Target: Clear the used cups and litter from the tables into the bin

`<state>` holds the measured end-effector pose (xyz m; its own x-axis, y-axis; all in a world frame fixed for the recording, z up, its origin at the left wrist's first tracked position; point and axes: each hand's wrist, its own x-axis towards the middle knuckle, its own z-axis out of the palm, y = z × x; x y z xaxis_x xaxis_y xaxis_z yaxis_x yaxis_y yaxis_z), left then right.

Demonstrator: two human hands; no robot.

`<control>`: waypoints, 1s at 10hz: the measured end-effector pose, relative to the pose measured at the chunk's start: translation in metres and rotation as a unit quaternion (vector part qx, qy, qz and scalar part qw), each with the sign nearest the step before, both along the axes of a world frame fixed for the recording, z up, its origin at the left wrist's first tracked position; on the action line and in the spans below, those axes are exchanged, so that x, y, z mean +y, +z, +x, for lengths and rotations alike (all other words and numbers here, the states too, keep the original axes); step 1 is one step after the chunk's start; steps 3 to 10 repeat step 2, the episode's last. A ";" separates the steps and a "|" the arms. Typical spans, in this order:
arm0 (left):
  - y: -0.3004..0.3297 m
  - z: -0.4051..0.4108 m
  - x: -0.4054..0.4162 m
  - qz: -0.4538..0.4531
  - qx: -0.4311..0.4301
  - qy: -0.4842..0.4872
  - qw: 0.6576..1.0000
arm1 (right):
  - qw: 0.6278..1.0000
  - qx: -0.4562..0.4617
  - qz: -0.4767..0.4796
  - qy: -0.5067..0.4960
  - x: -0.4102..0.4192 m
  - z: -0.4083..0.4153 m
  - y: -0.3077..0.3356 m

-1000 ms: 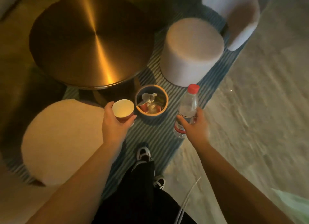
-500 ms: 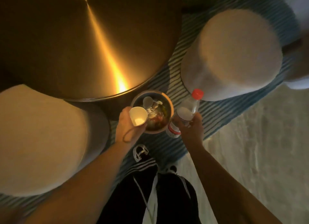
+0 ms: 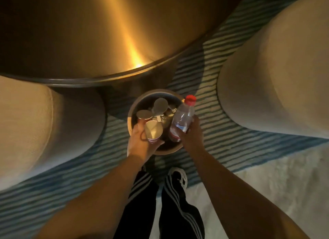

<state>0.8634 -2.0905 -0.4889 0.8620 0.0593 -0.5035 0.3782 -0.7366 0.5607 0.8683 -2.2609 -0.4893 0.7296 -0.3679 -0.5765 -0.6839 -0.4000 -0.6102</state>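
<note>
Paper cup (image 3: 153,132) sits in the left hand (image 3: 140,144), whose fingers are curled around its lower part; the cup is tilted with its open mouth facing up toward the camera, and it hangs over the near side of the bin (image 3: 132,110). The right hand (image 3: 191,134) is closed around the lower half of a clear plastic water bottle (image 3: 182,118) with a red cap (image 3: 190,99); the bottle leans over the right rim of the bin, cap pointing away from the person. Inside the round, light-rimmed bin other paper cups (image 3: 143,114) and some shiny litter lie in a heap, but the dim light hides the details.

The bin stands on a rug (image 3: 222,135) with blue and pale stripes, just beside the edge of a large round tabletop (image 3: 89,34) of brushed golden metal, which carries a bright streak of reflected light. Two pale round upholstered stools flank the bin: one at the left (image 3: 44,123) and one at the right (image 3: 276,78), both on the rug. Near the bottom right the rug ends and a pale floor (image 3: 267,185) begins. Below the hands are black trousers with white side stripes (image 3: 178,212) and one dark shoe (image 3: 179,178) with white markings. The room is dim and warmly lit.
</note>
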 end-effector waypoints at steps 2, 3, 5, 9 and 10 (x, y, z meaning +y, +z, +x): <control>0.081 -0.008 0.015 0.068 -0.027 -0.003 0.997 | 0.993 -0.066 0.001 0.097 -0.007 -0.012 0.069; 0.081 -0.008 0.015 0.068 -0.027 -0.003 0.997 | 0.993 -0.066 0.001 0.097 -0.007 -0.012 0.069; 0.081 -0.008 0.015 0.068 -0.027 -0.003 0.997 | 0.993 -0.066 0.001 0.097 -0.007 -0.012 0.069; 0.081 -0.008 0.015 0.068 -0.027 -0.003 0.997 | 0.993 -0.066 0.001 0.097 -0.007 -0.012 0.069; 0.081 -0.008 0.015 0.068 -0.027 -0.003 0.997 | 0.993 -0.066 0.001 0.097 -0.007 -0.012 0.069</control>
